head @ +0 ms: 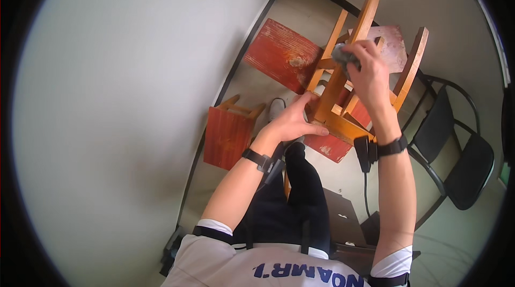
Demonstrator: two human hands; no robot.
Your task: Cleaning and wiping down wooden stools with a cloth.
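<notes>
An upturned wooden stool (330, 97) stands before me, its legs pointing up and away. My left hand (295, 120) grips the near left corner of its seat, thumb along the edge. In my right hand (370, 71) is a grey cloth (342, 54), pressed against one of the stool's legs. The fingers partly cover the cloth. Below the held stool a red wooden surface (328, 148) shows, worn pale in places.
Stools with worn red seats stand at the far left (283, 53) and nearer left (227, 138), beside the wall. A pinkish worn seat (392, 47) lies behind the held stool. Black folding chairs (432, 124) stand at right. A dark cabinet (342, 214) is by my legs.
</notes>
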